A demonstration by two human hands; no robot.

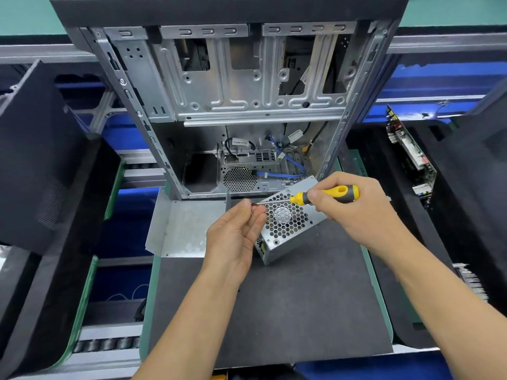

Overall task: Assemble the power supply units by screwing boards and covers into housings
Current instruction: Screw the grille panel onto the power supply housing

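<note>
Screw meets driver tip

Left hand (pixel 233 237) fingers (pixel 253 215) pinch a small screw (pixel 251 213) at the screwdriver (pixel 326 195) tip; right hand (pixel 348 207) grips the yellow handle. Beneath them, the supply (pixel 288 223) lies tilted on the bench (pixel 301 311) mat, cover (pixel 178 226) just left, case (pixel 247 105) behind.

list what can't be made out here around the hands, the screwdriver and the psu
Head view only:
- Screwdriver tip: hidden behind the left hand fingertips; any screw there is too small to confirm.
- Power supply unit near-left corner: covered by the left hand.
- Screwdriver handle middle: wrapped by the right hand.
- Circuit board at right: parts too small to identify.
</note>
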